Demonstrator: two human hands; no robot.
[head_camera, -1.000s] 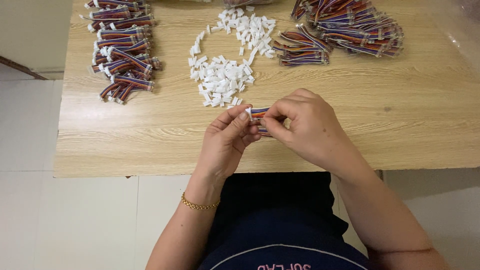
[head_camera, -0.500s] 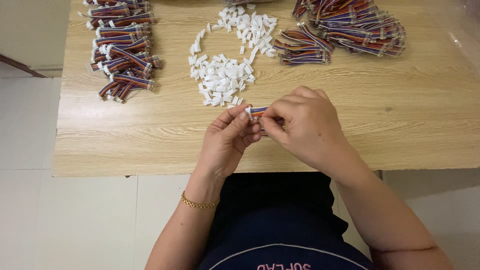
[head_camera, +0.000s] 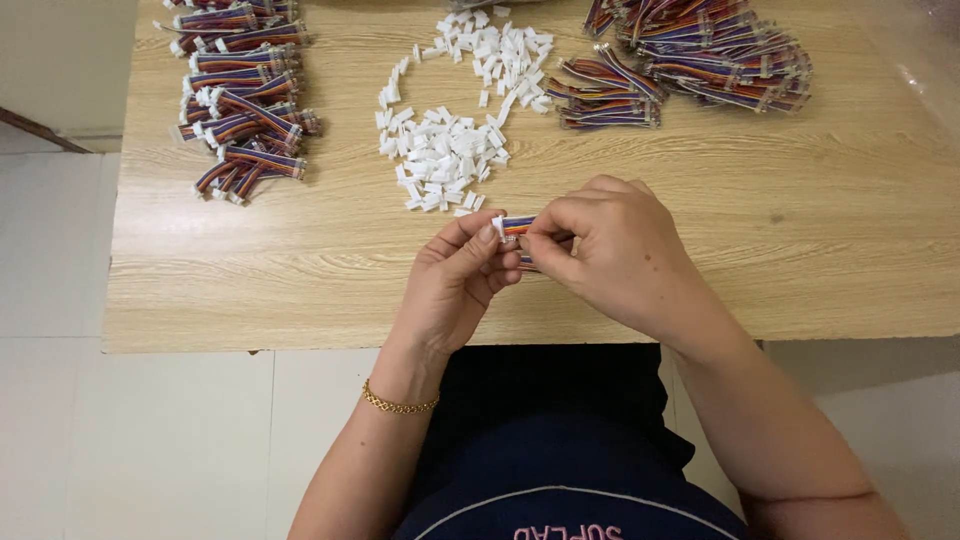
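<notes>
Two hands work together above the near edge of the table (head_camera: 800, 260). The left hand (head_camera: 455, 285) has its grip closed, thumb and forefinger pinching the white-tipped end of one short striped cable (head_camera: 516, 226). The right hand (head_camera: 610, 250) has its grip closed on the same cable from the other side, fingertips pinched just beside those of the left; most of the cable is hidden behind the fingers. One gold bracelet (head_camera: 398, 404) sits on the left wrist. One loose heap of small white plugs (head_camera: 450, 150) lies on the table just beyond the hands; the pieces are too many and too small to count. One pile of striped cables (head_camera: 240, 100) lies at the far left, with white ends showing. One larger pile of cable bundles (head_camera: 690, 55) lies at the far right.
</notes>
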